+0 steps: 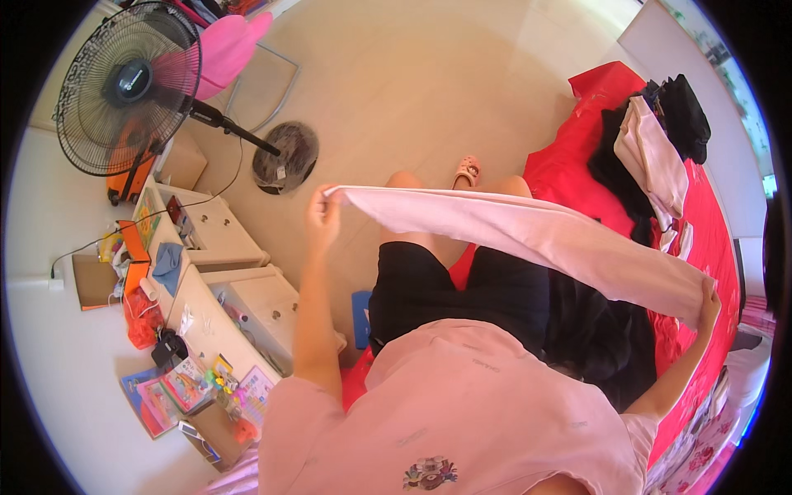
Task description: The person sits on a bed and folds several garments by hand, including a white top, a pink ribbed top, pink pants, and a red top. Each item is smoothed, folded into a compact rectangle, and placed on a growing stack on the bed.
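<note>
A pair of pale pink trousers, folded lengthwise, stretches across above my lap. My left hand grips its narrow end, with the fingers curled over the cloth. At the far right my right hand pinches the wider end. Between the two hands the cloth sags slightly and hides part of my knees. Black cloth lies on the red bedspread beside my right thigh. Further up the bed is a folded pale pink garment, lying on dark clothing.
A standing fan with a round base is at the upper left. Along the left wall runs a cream desk with books, a red plastic bag and an open drawer. A black bundle sits on the bed's far end.
</note>
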{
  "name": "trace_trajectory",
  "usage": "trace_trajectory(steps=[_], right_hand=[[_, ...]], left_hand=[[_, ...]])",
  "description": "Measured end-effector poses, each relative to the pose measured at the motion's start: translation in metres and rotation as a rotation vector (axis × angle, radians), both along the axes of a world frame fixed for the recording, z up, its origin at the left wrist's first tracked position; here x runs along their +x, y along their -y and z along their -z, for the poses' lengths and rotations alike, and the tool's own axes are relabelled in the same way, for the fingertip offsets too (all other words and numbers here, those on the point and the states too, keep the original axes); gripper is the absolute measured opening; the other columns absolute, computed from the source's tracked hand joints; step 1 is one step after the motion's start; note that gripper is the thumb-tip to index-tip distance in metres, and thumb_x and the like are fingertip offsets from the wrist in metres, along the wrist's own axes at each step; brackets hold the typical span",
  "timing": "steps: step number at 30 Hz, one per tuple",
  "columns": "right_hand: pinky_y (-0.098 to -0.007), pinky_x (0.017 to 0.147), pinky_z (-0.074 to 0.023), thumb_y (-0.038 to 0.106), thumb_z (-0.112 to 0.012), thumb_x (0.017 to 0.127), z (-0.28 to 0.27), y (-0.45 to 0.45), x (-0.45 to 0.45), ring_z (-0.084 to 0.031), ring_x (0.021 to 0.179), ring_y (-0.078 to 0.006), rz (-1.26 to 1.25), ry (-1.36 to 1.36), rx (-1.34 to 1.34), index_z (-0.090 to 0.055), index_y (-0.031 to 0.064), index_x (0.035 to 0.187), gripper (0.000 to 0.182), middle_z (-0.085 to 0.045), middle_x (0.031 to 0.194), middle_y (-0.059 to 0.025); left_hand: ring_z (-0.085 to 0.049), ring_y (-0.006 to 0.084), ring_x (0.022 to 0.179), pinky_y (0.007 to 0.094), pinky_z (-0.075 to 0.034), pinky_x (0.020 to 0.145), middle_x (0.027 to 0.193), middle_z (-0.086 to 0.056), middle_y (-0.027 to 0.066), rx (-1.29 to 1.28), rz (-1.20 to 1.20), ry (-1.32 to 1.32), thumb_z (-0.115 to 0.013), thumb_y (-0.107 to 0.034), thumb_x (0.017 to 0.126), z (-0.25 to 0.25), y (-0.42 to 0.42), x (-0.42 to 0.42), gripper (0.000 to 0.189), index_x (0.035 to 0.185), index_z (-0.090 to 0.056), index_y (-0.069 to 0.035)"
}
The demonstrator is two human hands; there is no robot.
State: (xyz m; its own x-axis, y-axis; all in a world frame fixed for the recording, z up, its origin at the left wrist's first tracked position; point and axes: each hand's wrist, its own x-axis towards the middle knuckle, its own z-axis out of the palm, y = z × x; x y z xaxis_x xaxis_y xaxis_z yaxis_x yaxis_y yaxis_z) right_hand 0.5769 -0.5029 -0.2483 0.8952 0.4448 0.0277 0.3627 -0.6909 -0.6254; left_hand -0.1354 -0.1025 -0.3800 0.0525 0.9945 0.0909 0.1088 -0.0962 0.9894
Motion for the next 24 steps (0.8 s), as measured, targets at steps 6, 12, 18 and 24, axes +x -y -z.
trace_trajectory(steps=[6, 12, 18, 24], right_hand=[[-0.0263, 0.064, -0.0445, 0.038, -0.056, 0.084, -0.012, 0.031, -0.01, -0.054, 0.072, -0.0116, 0.082, -0.265, 0.25, -0.061, 0.0012, 0.098, 0.04, -0.061, 0.082, -0.0042], [-0.0264, 0.061, -0.0432, 0.043, -0.057, 0.081, 0.01, 0.065, -0.002, -0.052, 0.066, -0.0118, 0.023, -0.129, -0.108, -0.062, -0.0013, 0.088, 0.045, -0.059, 0.073, -0.0046], [-0.0288, 0.058, -0.0409, 0.038, -0.059, 0.08, 0.033, 0.038, -0.01, -0.049, 0.063, -0.0124, -0.042, -0.09, -0.129, -0.061, -0.0034, 0.077, 0.042, -0.055, 0.065, -0.0054], [-0.029, 0.058, -0.0411, 0.042, -0.057, 0.081, 0.025, 0.027, -0.015, -0.048, 0.063, -0.0123, -0.059, -0.035, -0.159, -0.061, -0.0038, 0.077, 0.046, -0.055, 0.064, -0.0061]], left_hand=[[-0.055, 0.0078, 0.069, 0.02, -0.044, 0.061, 0.081, -0.059, 0.0035, -0.348, 0.15, 0.022, -0.054, -0.015, 0.086, -0.012, -0.017, -0.05, 0.017, 0.098, -0.054, -0.002], [-0.055, 0.0097, 0.074, 0.0229, -0.046, 0.065, 0.084, -0.059, 0.0036, -0.613, 0.368, -0.088, -0.058, -0.018, 0.083, 0.068, -0.009, -0.036, 0.021, 0.099, -0.055, -0.004], [-0.054, 0.0111, 0.07, 0.0244, -0.045, 0.061, 0.081, -0.057, 0.0029, -0.765, 0.014, -0.04, -0.062, -0.03, 0.08, 0.108, 0.016, -0.011, 0.027, 0.089, -0.056, -0.005], [-0.055, 0.0129, 0.071, 0.0286, -0.045, 0.062, 0.082, -0.058, 0.0036, -0.978, 0.046, -0.197, -0.063, -0.044, 0.076, 0.122, 0.026, -0.013, 0.042, 0.09, -0.056, -0.005]])
